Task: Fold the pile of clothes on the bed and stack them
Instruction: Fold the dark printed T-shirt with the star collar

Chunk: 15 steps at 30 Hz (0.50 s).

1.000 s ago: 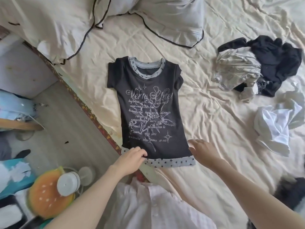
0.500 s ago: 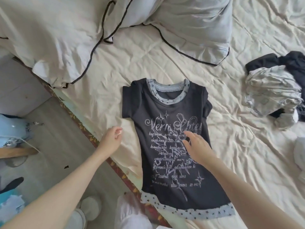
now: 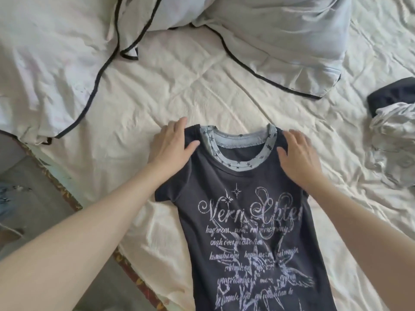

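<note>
Nearest, two bare forearms are stretched forward from the bottom corners of the view, over a dark T-shirt point(image 3: 247, 221) that is laid flat, front up, on the cream sheet of the bed point(image 3: 179, 86) close to its left edge. Pale printed lettering is shown on the chest, and the hem is cut off by the bottom of the view. Further up, the left hand point(image 3: 173, 143) is laid palm down on the shirt's left shoulder, fingers straight and close together, thumb spread toward the collar, with the fingertips reaching past the shoulder seam onto the sheet. The right hand point(image 3: 297, 153) is laid flat on the right shoulder in the same manner, fingers straight, thumb pointed inward. The hands are kept apart, one at each side of the grey star-printed collar point(image 3: 238, 151), and nothing is gripped by either. Beyond them, bare crumpled sheet is seen. At the right edge of the bed, a heap of clothes point(image 3: 395, 135), light and dark, is left unfolded. Farthest, two pillows point(image 3: 280, 37) with dark piping are propped at the head of the bed.
</note>
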{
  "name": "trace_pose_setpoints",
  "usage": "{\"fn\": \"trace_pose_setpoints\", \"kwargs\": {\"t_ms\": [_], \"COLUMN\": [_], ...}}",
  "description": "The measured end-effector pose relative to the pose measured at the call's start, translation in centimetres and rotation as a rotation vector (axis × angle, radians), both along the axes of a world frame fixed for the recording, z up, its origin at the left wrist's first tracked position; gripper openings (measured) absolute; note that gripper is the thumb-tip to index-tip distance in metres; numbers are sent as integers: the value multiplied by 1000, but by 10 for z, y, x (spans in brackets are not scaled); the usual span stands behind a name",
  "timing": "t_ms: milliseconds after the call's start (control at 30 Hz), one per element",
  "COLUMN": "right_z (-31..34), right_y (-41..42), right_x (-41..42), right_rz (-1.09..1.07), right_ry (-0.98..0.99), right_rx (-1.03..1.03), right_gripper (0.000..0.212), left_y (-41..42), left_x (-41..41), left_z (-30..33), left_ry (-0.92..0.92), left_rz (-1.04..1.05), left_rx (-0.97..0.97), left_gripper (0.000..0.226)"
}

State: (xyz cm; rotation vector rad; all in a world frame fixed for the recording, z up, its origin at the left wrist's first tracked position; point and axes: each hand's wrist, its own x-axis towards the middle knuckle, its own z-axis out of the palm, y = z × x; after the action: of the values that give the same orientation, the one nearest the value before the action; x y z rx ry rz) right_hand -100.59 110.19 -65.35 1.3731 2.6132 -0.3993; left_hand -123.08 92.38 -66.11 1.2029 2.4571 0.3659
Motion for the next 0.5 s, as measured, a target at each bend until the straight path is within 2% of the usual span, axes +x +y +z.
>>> {"fn": "trace_pose_setpoints", "kwargs": {"t_ms": [67, 133, 233, 333, 400, 500], "right_z": [-8, -14, -14, -2, 10, 22], "right_y": [21, 36, 51, 65, 76, 89], "right_x": [-7, -12, -19, -27, -34, -48], "right_rz": [35, 45, -54, -161, -158, -101], "right_ry": [-112, -169, 24, 259, 321, 245], "right_rx": [-68, -137, -203, -238, -132, 158], "right_gripper": [55, 52, 34, 26, 29, 40], "left_y": [7, 7, 3, 3, 7, 22], "left_x": [-2, -6, -24, -47, -65, -88], "left_z": [-7, -10, -3, 12, 21, 25], "left_ry": [5, -61, -117, -37, 0, 46], "left_rz": [26, 93, 190, 224, 232, 230], "left_rx": [-37, 58, 202, 221, 240, 215], "left_gripper": [44, 28, 19, 21, 23, 27]}}
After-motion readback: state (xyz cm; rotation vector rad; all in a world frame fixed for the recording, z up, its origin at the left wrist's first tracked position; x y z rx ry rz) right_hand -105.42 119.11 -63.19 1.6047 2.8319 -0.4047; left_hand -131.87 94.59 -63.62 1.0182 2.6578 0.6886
